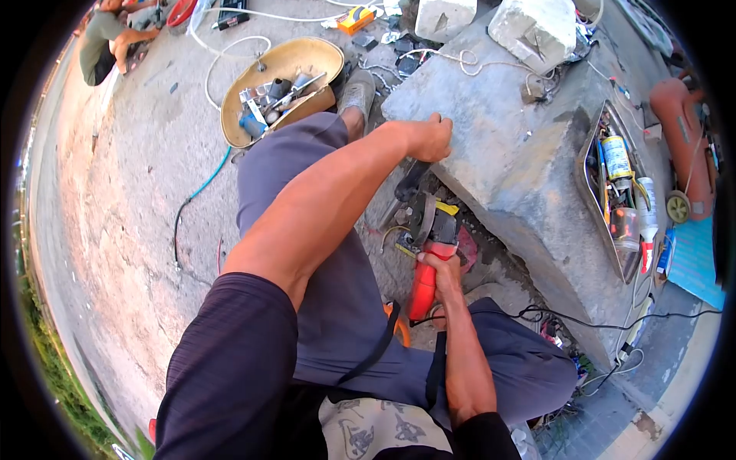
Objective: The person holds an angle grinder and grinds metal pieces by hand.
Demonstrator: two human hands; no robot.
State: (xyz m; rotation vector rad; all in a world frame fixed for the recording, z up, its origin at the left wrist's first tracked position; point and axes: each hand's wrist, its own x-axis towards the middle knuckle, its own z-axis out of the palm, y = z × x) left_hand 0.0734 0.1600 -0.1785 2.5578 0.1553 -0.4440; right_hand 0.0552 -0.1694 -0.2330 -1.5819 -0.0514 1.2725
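In the head view my left hand [431, 139] is closed around the top of a black-handled tool [412, 181]. A grey metal end runs down from it, and its exact kind is unclear. Below, my right hand [440, 268] wraps round the red body of an angle grinder [422, 290]. The grinder's disc [422, 218] faces left, close beside the metal end; I cannot tell whether they touch. Part of the grinder's head is dark, with a yellow piece [447, 208] near it. An orange loop-shaped handle [401, 331] shows between my legs.
A large stone slab [491, 115] lies right of my hands, bearing a tool tray [619, 257] and a pale block [534, 34]. A tan basin [326, 54] of parts stands ahead. The black cable [613, 326] crosses rightward. Another person [103, 46] crouches far left; a red-brown tank [678, 146] stands right.
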